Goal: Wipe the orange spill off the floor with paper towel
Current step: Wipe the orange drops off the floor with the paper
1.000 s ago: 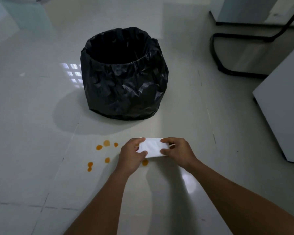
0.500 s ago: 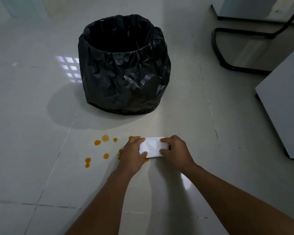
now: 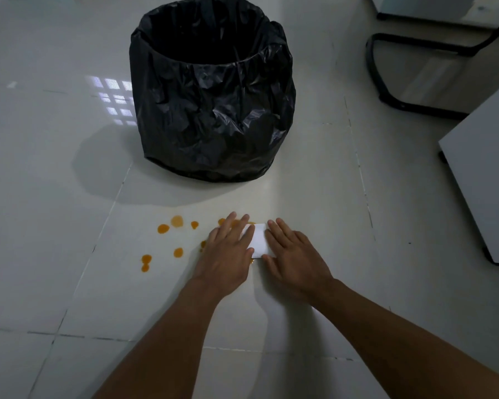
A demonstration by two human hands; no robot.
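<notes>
A folded white paper towel [image 3: 259,240] lies flat on the pale tiled floor [image 3: 55,197], over the right part of the orange spill. My left hand [image 3: 228,251] presses flat on its left half and my right hand [image 3: 294,257] on its right half, fingers stretched out, not gripping. Only a strip of towel shows between the hands. Several orange drops [image 3: 163,228] sit uncovered on the tile to the left of my left hand. A little orange also peeks out at the towel's far edge and its near edge.
A bin lined with a black bag [image 3: 213,110] stands on the floor just beyond the spill. A black chair base [image 3: 401,82] is at the far right. A white cabinet [image 3: 487,174] stands close on the right.
Both hands went from pinching the towel's ends above the floor to lying flat on it. The towel is now down on the spill. The view has come closer to the floor.
</notes>
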